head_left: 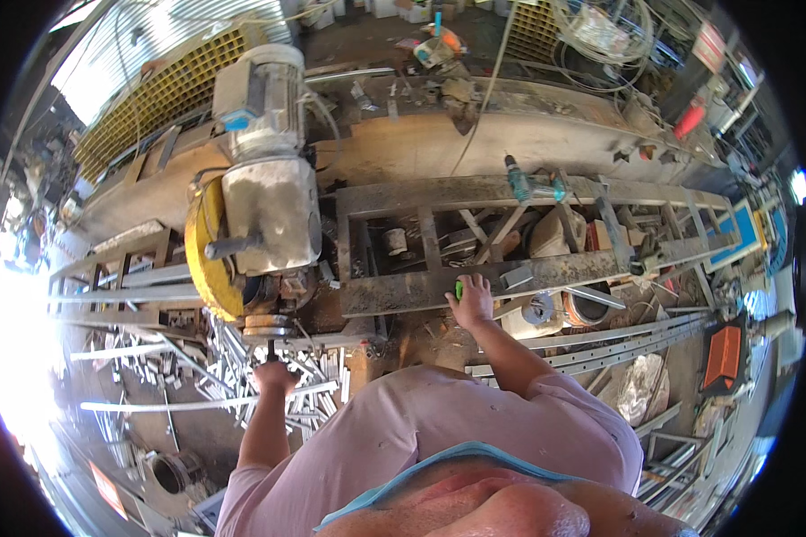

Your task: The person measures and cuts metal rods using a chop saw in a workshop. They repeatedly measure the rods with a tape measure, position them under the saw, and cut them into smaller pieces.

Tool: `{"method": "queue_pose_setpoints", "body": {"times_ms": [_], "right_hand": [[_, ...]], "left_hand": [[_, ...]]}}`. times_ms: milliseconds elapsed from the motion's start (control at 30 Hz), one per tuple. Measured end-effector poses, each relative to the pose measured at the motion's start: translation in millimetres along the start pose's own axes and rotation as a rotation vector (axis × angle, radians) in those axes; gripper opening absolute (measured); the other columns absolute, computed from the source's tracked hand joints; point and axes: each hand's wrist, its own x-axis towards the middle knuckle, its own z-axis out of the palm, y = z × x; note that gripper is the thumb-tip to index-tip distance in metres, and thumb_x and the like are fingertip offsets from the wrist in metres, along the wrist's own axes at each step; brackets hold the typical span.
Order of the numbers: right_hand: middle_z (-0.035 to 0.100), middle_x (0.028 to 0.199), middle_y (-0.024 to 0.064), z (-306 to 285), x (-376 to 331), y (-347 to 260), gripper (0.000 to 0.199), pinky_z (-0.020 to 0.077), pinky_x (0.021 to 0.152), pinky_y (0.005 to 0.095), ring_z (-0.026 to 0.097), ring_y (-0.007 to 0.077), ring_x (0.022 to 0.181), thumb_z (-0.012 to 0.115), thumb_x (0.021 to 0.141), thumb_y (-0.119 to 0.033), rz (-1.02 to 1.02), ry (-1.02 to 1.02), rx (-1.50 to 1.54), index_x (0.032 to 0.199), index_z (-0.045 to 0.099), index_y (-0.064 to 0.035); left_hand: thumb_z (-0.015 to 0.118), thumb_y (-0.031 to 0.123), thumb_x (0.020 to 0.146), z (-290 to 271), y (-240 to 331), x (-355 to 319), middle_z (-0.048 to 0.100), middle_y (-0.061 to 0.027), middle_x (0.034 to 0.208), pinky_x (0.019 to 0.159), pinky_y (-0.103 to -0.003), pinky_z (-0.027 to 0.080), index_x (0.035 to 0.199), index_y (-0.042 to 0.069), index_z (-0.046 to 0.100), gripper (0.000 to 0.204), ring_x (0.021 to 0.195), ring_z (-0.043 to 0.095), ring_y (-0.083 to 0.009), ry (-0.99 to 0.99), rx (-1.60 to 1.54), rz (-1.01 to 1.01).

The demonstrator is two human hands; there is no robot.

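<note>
A cluttered metal workshop surrounds a long, grimy steel frame (394,295) with open bays, and short pale metal offcuts (318,367) lie heaped below its left end. There stands a cutting machine (273,210), its ribbed grey motor housing and boxy body scuffed and dust-coated, with a curved, chipped yellow guard (208,259) at its left side. Below the guard, a round, brownish stacked piece (269,324) carries a slim dark handle (271,351), and the left hand (276,378) is wrapped about that handle. The right hand (471,302) rests on the frame's near rail, fingers beside a small, bright green object (458,290); whether they pinch it, I cannot tell.
</note>
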Motion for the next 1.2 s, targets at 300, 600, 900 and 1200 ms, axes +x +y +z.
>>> {"method": "queue_pose_setpoints", "body": {"times_ms": [300,600,900,1200], "right_hand": [[0.058,0.124,0.0189,-9.2,-0.4,-6.0,0.051,0.0499,0.101,0.0511,0.055,0.0416,0.118,0.082,0.087,-0.033,0.027,-0.019,0.041,0.126,0.061,-0.0075],[0.058,0.124,0.0188,-12.7,-1.0,-7.3,0.051,0.0492,0.102,0.0501,0.055,0.0413,0.118,0.082,0.088,-0.033,0.016,-0.023,0.044,0.127,0.061,-0.0074],[0.057,0.125,0.0191,-15.2,-1.1,-7.5,0.053,0.0478,0.104,0.0497,0.054,0.0421,0.12,0.081,0.088,-0.033,0.011,-0.046,0.044,0.13,0.061,-0.0074],[0.057,0.125,0.0182,-11.3,-2.2,-5.8,0.052,0.0492,0.101,0.0509,0.055,0.0424,0.118,0.082,0.087,-0.033,-0.008,0.008,0.035,0.128,0.06,-0.0086]], "left_hand": [[0.069,0.069,0.082,-14.5,2.1,-11.0,0.081,-0.0077,0.112,0.089,-0.038,0.06,0.11,0.015,0.082,0.062,0.104,0.077,-0.0255,0.01,-0.011,-0.048],[0.067,0.068,0.082,-14.5,2.7,-12.6,0.081,-0.0082,0.111,0.088,-0.039,0.061,0.11,0.015,0.082,0.062,0.105,0.077,-0.027,0.043,0.005,-0.032],[0.066,0.07,0.084,-16.3,2.3,-11.5,0.08,-0.009,0.113,0.089,-0.039,0.061,0.111,0.014,0.082,0.064,0.106,0.077,-0.0279,0.029,-0.007,-0.026],[0.08,0.064,0.076,-11.8,1.8,-7.5,0.081,-0.0138,0.104,0.083,-0.042,0.062,0.104,0.009,0.081,0.062,0.097,0.079,-0.0284,0.033,-0.044,-0.035]]}}
